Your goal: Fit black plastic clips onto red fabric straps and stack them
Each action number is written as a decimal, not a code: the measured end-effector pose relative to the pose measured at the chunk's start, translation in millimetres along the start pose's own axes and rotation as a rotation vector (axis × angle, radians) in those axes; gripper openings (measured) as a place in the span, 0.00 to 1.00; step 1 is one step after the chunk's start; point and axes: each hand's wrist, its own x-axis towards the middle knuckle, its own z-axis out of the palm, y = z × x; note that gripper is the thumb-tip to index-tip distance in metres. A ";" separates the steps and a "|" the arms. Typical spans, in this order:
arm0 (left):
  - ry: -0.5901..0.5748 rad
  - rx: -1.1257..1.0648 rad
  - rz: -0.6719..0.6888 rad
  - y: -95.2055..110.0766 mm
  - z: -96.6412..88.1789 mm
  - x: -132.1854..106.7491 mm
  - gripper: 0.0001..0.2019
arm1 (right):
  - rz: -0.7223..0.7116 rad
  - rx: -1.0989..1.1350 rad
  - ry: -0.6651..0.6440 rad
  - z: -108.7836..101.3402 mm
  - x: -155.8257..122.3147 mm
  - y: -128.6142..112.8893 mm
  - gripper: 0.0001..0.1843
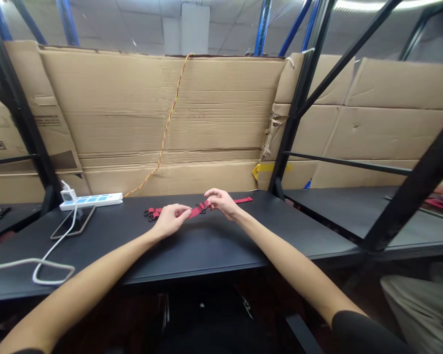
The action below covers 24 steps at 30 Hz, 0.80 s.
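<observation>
One left hand [170, 221] pinches a red webbing strap [195, 212] midway across the black tabletop [214, 246]; the right hand [224, 204] meets it beside a black buckle [202, 207], grip unclear. Farther left lies a white power strip [112, 198]; farthest stands cardboard [221, 113].

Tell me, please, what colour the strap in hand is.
The strap is red, best seen in the head view.

Left hand [171, 220], one; right hand [223, 203], one; red strapping [195, 212], number of pieces unclear. White power strip [101, 200], one; white plug [68, 194], one; dark-faced flat device [81, 222], one; twisted yellow-and-red cord [169, 119], one
</observation>
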 end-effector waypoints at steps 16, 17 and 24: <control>-0.125 0.363 0.073 -21.3 3.8 -4.2 0.16 | -0.406 -0.894 -0.412 18.1 -14.8 7.7 0.14; -0.137 0.373 0.078 -23.1 3.4 -3.8 0.17 | -0.428 -0.854 -0.454 22.0 -16.9 6.4 0.14; -0.233 0.378 0.082 -24.0 0.0 0.3 0.14 | -0.454 -0.841 -0.509 27.0 -18.1 7.3 0.13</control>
